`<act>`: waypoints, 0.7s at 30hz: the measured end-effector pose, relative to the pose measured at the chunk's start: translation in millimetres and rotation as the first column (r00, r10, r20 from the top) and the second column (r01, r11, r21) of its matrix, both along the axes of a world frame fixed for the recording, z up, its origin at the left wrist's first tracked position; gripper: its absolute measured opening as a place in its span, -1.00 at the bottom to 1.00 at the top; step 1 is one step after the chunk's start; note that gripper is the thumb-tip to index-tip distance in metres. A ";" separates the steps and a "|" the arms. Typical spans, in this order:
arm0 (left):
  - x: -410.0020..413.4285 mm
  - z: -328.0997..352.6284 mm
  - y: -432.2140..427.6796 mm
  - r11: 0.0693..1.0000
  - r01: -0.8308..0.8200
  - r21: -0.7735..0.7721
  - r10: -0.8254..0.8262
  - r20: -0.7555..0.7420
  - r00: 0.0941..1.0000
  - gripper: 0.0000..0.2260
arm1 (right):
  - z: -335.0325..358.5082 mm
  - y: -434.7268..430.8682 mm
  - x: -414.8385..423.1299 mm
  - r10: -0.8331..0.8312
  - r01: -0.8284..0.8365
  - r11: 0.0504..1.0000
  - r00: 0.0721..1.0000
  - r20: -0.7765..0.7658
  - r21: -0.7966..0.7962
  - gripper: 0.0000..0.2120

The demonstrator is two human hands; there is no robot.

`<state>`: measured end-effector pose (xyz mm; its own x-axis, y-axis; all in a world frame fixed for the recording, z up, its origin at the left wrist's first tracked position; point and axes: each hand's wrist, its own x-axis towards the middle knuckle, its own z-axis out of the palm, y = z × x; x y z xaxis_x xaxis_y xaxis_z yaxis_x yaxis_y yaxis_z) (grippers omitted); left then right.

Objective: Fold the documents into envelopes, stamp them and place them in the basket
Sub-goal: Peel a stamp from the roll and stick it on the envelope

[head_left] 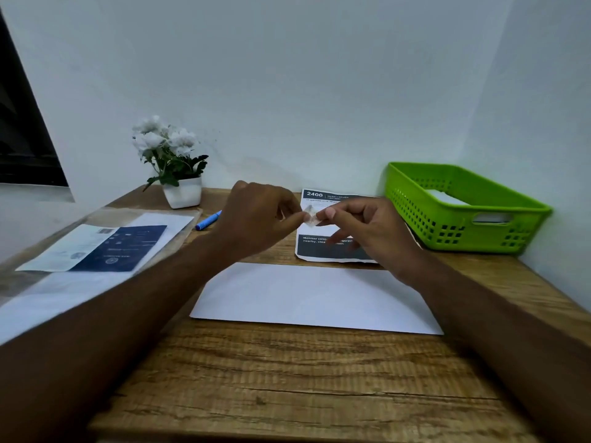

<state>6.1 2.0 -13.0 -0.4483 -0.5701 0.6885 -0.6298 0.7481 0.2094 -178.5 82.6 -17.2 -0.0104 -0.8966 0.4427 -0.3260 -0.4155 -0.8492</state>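
Observation:
A white envelope (315, 298) lies flat on the wooden desk (287, 378) in front of me. Above its far edge both hands meet in the air. My left hand (256, 215) and my right hand (367, 231) pinch a small pale stamp (311, 215) between their fingertips. Behind the hands lies a printed document (323, 247) with a dark band at its bottom, partly hidden by my right hand. The green plastic basket (499, 231) stands at the back right with white paper inside.
A clear folder with papers and a dark blue leaflet (105, 247) lies on the left. A blue pen (208, 220) rests beside it. A white pot of white flowers (172, 161) stands at the back wall. Walls close the desk at back and right.

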 end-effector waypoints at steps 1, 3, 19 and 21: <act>0.7 -0.2 -1.1 1.000 0.000 0.002 0.000 -0.022 1.000 -0.77 | 0.1 0.2 0.2 0.000 -0.001 1.000 1.000 0.011 0.003 -0.81; 0.6 1.4 -1.4 0.999 0.015 0.029 -0.013 -0.061 0.998 -0.77 | 0.4 0.1 0.2 -0.010 0.010 1.000 0.999 0.036 0.010 -0.85; -9.4 0.8 7.5 0.922 0.331 0.199 -0.253 -0.337 0.907 -0.80 | 5.1 0.3 -1.7 -0.104 0.094 0.993 0.983 0.154 0.070 -0.76; -9.3 0.5 6.3 0.906 0.364 0.216 -0.262 -0.387 0.884 -0.77 | 3.9 -0.2 -1.5 -0.093 0.082 0.993 0.987 0.133 0.088 -0.79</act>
<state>-3.2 8.3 -12.5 -0.4010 -0.6274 0.6676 -0.2230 0.7736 0.5931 -180.0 82.4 -13.3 -0.1457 -0.9226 0.3573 -0.2367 -0.3181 -0.9180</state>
